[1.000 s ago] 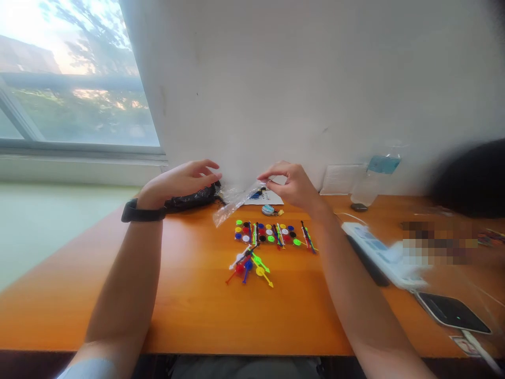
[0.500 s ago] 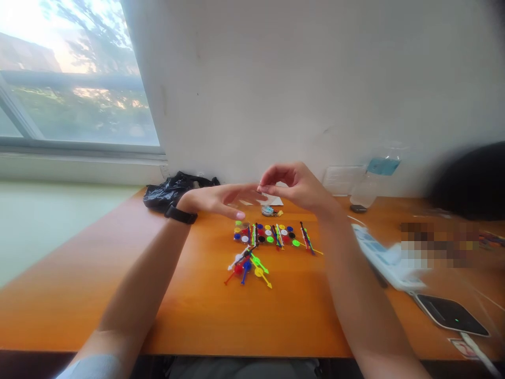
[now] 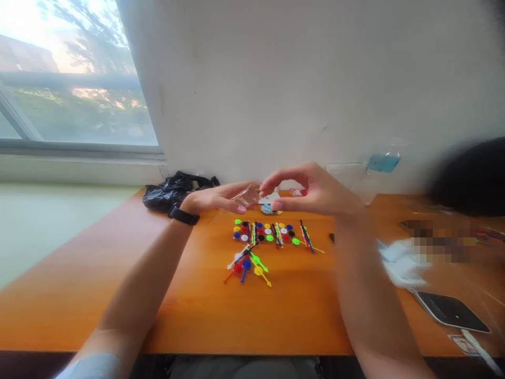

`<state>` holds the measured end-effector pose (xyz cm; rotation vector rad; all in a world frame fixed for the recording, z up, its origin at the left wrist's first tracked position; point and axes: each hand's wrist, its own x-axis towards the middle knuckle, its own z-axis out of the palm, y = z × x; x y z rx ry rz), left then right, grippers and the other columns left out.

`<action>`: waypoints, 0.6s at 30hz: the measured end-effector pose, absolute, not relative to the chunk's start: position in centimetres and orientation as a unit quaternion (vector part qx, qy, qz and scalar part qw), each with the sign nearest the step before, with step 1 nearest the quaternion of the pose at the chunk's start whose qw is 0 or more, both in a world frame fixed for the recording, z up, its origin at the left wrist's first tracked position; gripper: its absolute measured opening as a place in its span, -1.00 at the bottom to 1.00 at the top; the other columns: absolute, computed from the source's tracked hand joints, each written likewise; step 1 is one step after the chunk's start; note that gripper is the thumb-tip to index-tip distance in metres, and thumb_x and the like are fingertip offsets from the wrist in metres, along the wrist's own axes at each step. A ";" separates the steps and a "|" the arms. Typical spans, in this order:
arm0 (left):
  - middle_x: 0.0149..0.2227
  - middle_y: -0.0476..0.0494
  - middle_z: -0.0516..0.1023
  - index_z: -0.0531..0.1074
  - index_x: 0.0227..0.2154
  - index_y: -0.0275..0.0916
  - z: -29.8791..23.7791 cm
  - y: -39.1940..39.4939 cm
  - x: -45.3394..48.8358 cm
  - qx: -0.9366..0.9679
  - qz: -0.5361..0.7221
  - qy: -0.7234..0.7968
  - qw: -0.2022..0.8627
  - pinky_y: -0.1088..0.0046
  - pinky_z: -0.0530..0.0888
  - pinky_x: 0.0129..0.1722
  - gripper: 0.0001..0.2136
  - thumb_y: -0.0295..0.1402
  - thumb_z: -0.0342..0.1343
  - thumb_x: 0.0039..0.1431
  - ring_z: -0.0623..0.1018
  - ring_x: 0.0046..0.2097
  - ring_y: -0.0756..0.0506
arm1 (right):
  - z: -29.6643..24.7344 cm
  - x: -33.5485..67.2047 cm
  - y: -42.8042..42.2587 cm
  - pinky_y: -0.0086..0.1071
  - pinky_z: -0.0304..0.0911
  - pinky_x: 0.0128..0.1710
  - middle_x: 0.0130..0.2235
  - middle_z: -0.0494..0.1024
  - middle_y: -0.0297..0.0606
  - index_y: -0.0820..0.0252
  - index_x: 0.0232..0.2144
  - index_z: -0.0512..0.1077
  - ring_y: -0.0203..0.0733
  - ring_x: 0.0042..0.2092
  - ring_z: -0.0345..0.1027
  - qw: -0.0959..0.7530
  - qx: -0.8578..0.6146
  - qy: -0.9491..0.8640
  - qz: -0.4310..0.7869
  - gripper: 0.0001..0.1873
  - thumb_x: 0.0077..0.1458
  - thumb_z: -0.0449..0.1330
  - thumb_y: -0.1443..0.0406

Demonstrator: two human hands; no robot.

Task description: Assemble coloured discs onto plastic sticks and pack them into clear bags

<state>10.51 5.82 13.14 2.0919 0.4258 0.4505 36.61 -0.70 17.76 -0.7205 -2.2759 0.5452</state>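
Left hand [image 3: 215, 199] and right hand [image 3: 315, 189] both pinch the bag [image 3: 246, 196] aloft at 12 o'clock of the pieces [image 3: 268, 234], where its slippery film could slide free and scatter them.

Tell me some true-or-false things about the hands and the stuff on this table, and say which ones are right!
1. The clear bag is between the left hand and the right hand. True.
2. The table is blue. False: it is orange.
3. A black band is on the right wrist. False: it is on the left wrist.
4. A black bag lies by the wall. True.
5. The picks are inside the clear bag. False: they lie on the table.
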 end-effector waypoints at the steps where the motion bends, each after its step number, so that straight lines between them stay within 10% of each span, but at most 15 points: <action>1: 0.24 -0.24 0.49 0.36 0.29 -0.08 13.6 5.4 10.4 0.858 0.177 0.181 0.447 0.07 0.43 0.24 -0.36 -0.14 0.30 0.13 0.42 0.31 -0.37 | 18.0 36.7 -1.1 -0.30 0.41 -0.10 -0.16 0.70 -0.25 0.09 -0.15 0.67 -0.06 -0.09 0.56 0.317 -0.273 -0.882 0.219 -0.66 0.09 0.44 0.06; 18: 0.02 -0.20 0.61 0.39 0.17 -0.16 15.7 0.5 13.4 0.953 0.139 0.150 0.223 0.25 0.49 -0.11 -0.40 -0.16 0.38 0.08 0.62 -0.05 -0.29 | 16.7 36.0 -1.9 -0.42 0.44 -0.03 -0.21 0.71 -0.32 0.07 -0.06 0.67 -0.01 -0.01 0.57 0.134 -0.129 -0.931 0.313 -0.25 -0.40 0.65 0.03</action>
